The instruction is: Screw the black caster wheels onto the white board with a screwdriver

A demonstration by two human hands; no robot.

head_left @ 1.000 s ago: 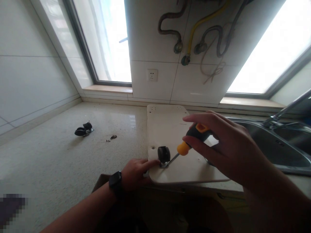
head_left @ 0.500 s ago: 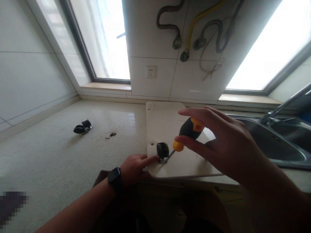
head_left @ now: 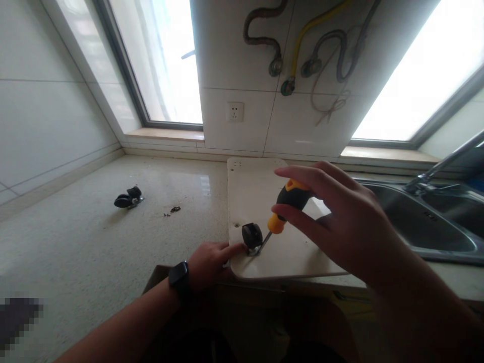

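The right hand (head_left: 338, 217) pinches the screwdriver (head_left: 292, 199), tip at the caster (head_left: 252, 236) on the board (head_left: 254, 194). The left hand (head_left: 209, 263) stretches one finger there; I cannot tell its grip.

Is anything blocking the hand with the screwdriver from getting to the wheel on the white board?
Nothing visible: the screwdriver in the right hand slopes down to the metal foot of the wheel. The left hand is on the wheel's other side.

My head-worn camera looks forward and down across the desk (head_left: 177, 176), close above my left hand (head_left: 207, 263) and my right hand (head_left: 336, 209), facing the tiled wall (head_left: 227, 60), the sink (head_left: 408, 217) cut off at the frame's right edge.
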